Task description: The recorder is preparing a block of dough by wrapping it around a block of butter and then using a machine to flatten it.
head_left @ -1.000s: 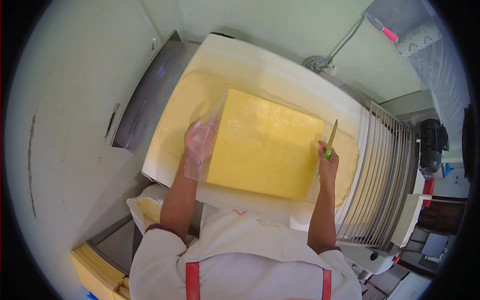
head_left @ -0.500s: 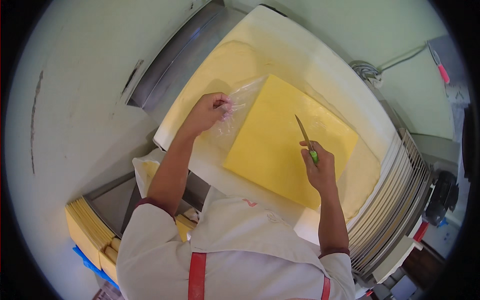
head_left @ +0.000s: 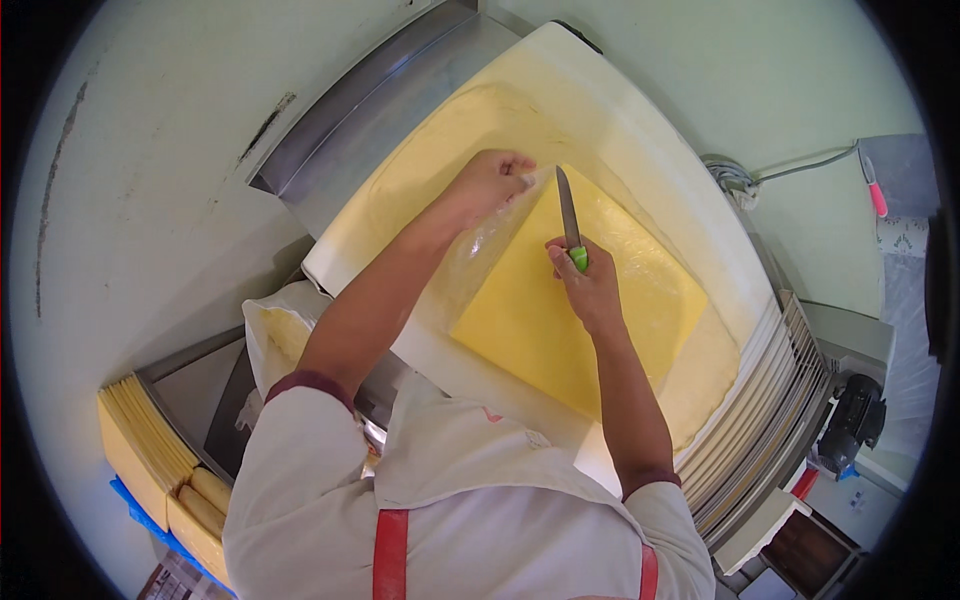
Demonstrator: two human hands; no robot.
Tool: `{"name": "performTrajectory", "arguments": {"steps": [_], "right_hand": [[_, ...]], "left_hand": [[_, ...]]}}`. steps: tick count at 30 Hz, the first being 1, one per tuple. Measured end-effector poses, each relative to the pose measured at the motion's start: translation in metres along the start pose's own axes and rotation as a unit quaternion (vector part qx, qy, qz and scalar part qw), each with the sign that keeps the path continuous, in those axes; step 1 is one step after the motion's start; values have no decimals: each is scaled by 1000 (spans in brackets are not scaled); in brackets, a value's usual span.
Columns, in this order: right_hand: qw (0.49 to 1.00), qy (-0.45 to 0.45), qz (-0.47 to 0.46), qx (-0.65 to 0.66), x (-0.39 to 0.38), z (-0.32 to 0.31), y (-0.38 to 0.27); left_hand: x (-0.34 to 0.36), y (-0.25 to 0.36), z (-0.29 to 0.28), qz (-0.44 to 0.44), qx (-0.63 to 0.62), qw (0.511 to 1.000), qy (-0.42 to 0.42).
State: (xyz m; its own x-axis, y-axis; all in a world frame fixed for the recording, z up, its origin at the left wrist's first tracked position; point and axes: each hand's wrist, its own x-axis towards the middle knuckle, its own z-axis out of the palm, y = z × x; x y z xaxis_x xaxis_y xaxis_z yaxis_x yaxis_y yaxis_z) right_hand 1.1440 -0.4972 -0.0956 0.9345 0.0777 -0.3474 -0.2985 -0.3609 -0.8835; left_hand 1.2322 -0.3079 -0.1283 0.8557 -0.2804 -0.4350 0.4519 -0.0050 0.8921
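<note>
A square yellow slab (head_left: 540, 310), which looks like a sheet of butter or margarine, lies on a rolled-out sheet of pale dough (head_left: 715, 365). Clear plastic film (head_left: 488, 240) sticks out past the slab's left edge. Near the slab's far corner, my left hand (head_left: 488, 188) has its fingers closed on the film. My right hand (head_left: 592, 290) grips a green-handled knife (head_left: 569, 208) above the slab. The blade points away from me, its tip close to the far corner. Whether the tip touches the film is unclear.
Under the dough is a white worktop (head_left: 590, 70). Stacked trays (head_left: 770, 390) and a black motor (head_left: 850, 420) stand to the right. Farther right lies a pink-handled tool (head_left: 875, 195). At lower left are a white bag (head_left: 280, 345) and a box of yellow sheets (head_left: 150, 440).
My left hand has moved away from me and rightward to the far corner, with the film. My right hand has brought the knife leftward and farther out, toward the same corner.
</note>
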Motion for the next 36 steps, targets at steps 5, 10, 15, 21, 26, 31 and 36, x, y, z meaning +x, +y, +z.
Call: {"name": "performTrajectory", "arguments": {"steps": [5, 10, 15, 21, 26, 31, 36], "right_hand": [[1000, 0, 22, 9, -13, -6, 6], [997, 11, 49, 53, -21, -11, 10], [998, 8, 48, 39, -22, -11, 13], [998, 8, 41, 54, -24, -9, 14], [997, 12, 45, 55, -27, -7, 8], [996, 5, 53, 72, -33, -11, 14], [997, 26, 37, 62, -30, -10, 26]], "left_hand": [[22, -1, -11, 250, 54, 964, 67], [-25, -1, -40, 83, 241, 945, 206], [-49, 14, -30, -18, 414, 904, 107], [4, 2, -12, -9, 181, 983, 27], [22, -3, 12, -38, -108, 991, 74], [4, -9, -4, 245, -59, 964, 86], [-52, -17, -20, 62, -106, 990, 64]]}}
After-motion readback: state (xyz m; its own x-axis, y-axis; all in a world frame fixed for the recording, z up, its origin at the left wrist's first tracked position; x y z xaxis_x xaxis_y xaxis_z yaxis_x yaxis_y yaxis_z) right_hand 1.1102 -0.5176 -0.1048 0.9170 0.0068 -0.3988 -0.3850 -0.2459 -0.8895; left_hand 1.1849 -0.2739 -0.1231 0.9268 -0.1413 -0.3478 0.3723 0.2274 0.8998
